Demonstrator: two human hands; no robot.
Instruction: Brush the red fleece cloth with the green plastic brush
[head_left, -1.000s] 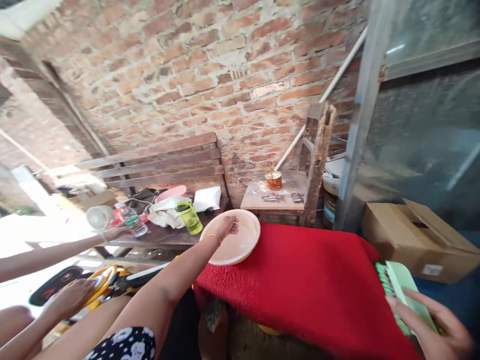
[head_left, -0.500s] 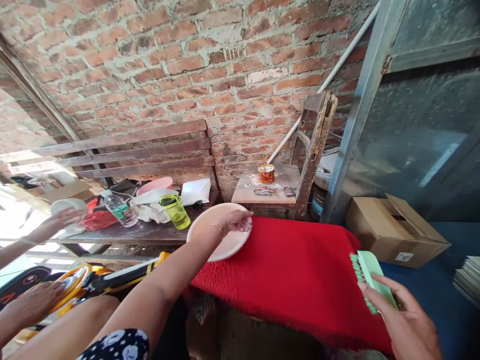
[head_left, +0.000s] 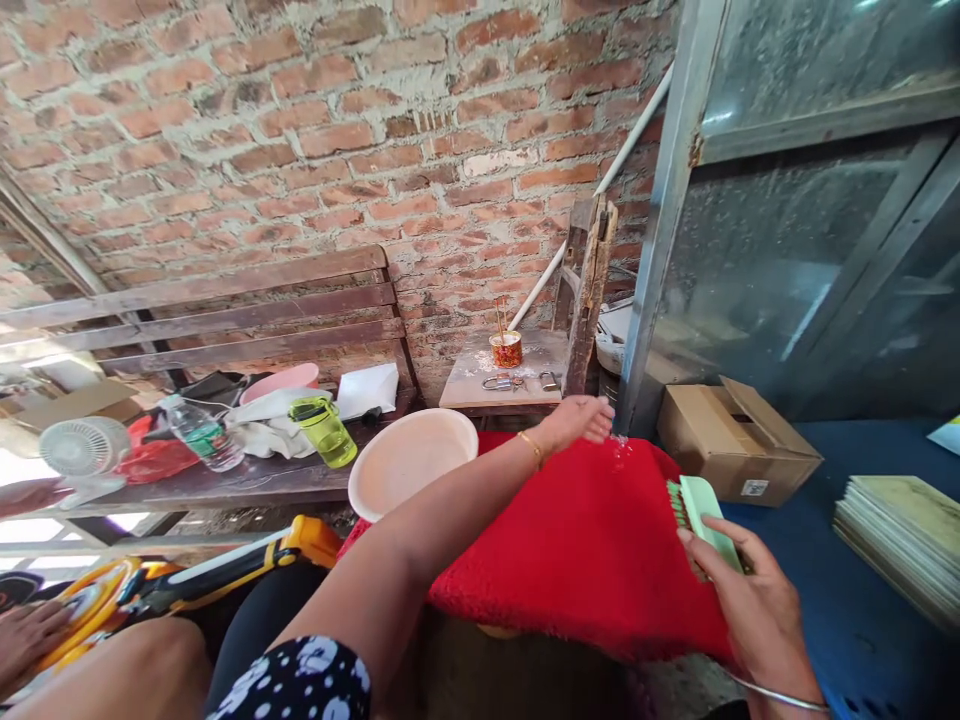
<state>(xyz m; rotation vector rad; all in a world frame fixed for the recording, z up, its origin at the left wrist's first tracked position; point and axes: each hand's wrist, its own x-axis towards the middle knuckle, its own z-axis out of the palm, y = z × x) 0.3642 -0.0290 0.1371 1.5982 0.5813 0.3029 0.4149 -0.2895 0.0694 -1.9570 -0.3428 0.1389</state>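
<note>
My left hand [head_left: 576, 424] is held over the far part of a red cloth [head_left: 555, 560], fingers loosely stretched and nothing in them. Water drops [head_left: 621, 452] hang in the air just beyond the fingertips. Below and left of that forearm stands a pale round basin [head_left: 412, 455], its inside partly covered by the arm. At the cloth's right edge, my right hand [head_left: 750, 590] grips a light green scrub brush [head_left: 709, 515] by its back, with the bristles facing left toward the cloth.
A cardboard box [head_left: 739, 440] and a stack of boards [head_left: 900, 530] lie on the blue surface at right. On the bench are a green bottle [head_left: 324, 430], a clear water bottle [head_left: 202, 435] and a small fan [head_left: 84, 446]. Another person's hand [head_left: 30, 640] rests at lower left.
My left hand has moved from over the basin rightward above the red cloth, and drops now show by its fingers. The view has shifted right. The brush stays in my right hand.
</note>
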